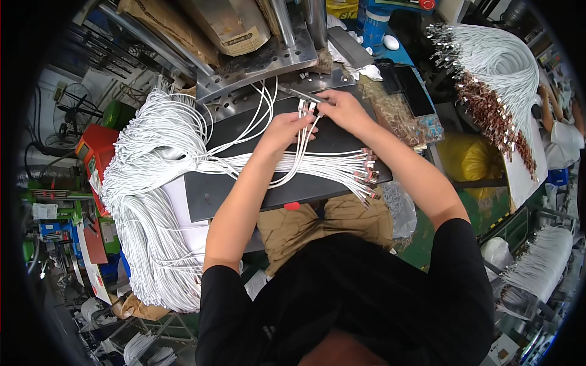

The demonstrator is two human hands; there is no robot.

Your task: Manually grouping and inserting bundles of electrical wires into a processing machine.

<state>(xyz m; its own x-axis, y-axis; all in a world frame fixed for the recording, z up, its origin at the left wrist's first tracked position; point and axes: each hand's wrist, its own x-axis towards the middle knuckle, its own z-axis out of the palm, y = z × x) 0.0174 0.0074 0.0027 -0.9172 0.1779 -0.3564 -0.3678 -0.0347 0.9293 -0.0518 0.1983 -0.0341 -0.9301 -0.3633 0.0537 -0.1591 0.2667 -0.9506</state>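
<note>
My left hand [285, 130] is closed around a few white cables [301, 146], their metal connector ends [307, 108] sticking up past the fingers. My right hand [345, 111] pinches a slim grey metal tool [304, 95], perhaps tweezers, just above those connectors. The fingertips of both hands are close together, and the exact contact is too small to tell. Below my hands, a bundle of white cables [317, 166] lies across the black work board [244, 198], with its metal and reddish ends to the right. A few loose cables [259, 113] run under the perforated metal stand.
A large heap of white cables [146, 165] is at the left. The perforated metal stand [262, 70] holds a cardboard box [229, 27]. At the right are a dark phone-like slab [414, 90], a yellow bag [467, 157] and coiled cables [503, 55]. Another person's arm [552, 107] shows at the far right.
</note>
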